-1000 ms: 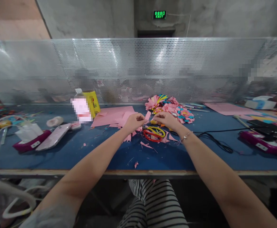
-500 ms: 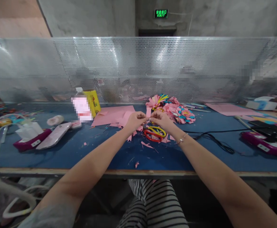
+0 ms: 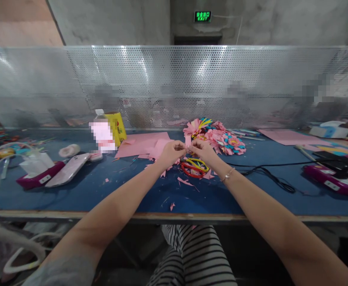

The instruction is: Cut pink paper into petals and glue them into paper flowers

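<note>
Both of my hands meet above the blue table (image 3: 132,190), pinching a small pink paper strip (image 3: 187,141) that stands up between them. My left hand (image 3: 170,152) is closed on its left side, my right hand (image 3: 202,151) closed on its right side; a thin bracelet circles the right wrist. Just below the hands lie scissors with yellow and red handles (image 3: 194,167) among pink paper scraps (image 3: 183,181). Behind the hands sits a pile of pink and blue paper flowers (image 3: 218,138). Pink paper sheets (image 3: 141,145) lie to the left of the hands.
A bottle with a pink label (image 3: 103,135) and a yellow box stand at the back left. A pink phone (image 3: 68,170) and a magenta device (image 3: 35,179) lie left. A black cable (image 3: 269,174) runs right to another magenta device (image 3: 330,179). A perforated metal screen (image 3: 174,83) closes the back.
My hands have lifted slightly from the table and come closer together, raising the pink strip upright between them. The scissors and scraps stay put.
</note>
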Demonstrator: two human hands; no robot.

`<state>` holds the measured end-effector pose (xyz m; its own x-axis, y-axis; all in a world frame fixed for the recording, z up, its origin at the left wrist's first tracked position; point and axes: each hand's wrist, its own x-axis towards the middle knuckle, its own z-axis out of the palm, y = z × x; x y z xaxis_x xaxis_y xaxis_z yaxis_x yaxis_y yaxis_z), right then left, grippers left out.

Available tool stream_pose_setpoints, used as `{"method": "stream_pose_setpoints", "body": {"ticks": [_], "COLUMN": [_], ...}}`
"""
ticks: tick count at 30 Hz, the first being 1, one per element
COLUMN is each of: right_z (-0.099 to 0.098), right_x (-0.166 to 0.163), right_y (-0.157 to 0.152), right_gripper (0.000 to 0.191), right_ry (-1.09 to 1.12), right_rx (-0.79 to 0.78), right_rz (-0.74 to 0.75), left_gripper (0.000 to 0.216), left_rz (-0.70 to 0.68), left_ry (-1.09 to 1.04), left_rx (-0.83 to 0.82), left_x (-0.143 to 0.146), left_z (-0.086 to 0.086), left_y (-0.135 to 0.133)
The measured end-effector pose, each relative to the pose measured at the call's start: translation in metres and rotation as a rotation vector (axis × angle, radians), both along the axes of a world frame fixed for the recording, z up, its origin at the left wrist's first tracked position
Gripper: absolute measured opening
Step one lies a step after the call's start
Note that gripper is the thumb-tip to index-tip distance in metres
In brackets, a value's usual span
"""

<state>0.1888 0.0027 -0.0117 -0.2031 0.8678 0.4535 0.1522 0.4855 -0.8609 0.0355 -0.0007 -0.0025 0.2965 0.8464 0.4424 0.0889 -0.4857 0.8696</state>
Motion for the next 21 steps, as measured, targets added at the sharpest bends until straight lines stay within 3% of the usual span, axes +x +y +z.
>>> {"method": "stream_pose_setpoints", "body": {"ticks": [9, 21], "right_z": [0.0029, 0.0038], "right_x": [-0.0052, -0.0037], "right_y": [-0.0066, -0.0036], "right_gripper": [0.031, 0.028], "right_ry": [0.14, 0.212], "right_rx": [-0.173, -0.174], "right_rz": [0.075, 0.021], "left_gripper": [0.013, 0.023], "left_rz": [-0.011, -0.061], "left_ry": [0.014, 0.072], "left_rx": [0.027, -0.009], "left_x": [0.0006, -0.0011], "left_z": [-0.0003, 0.0024], "left_y": [-0.0019, 0.0013]}}
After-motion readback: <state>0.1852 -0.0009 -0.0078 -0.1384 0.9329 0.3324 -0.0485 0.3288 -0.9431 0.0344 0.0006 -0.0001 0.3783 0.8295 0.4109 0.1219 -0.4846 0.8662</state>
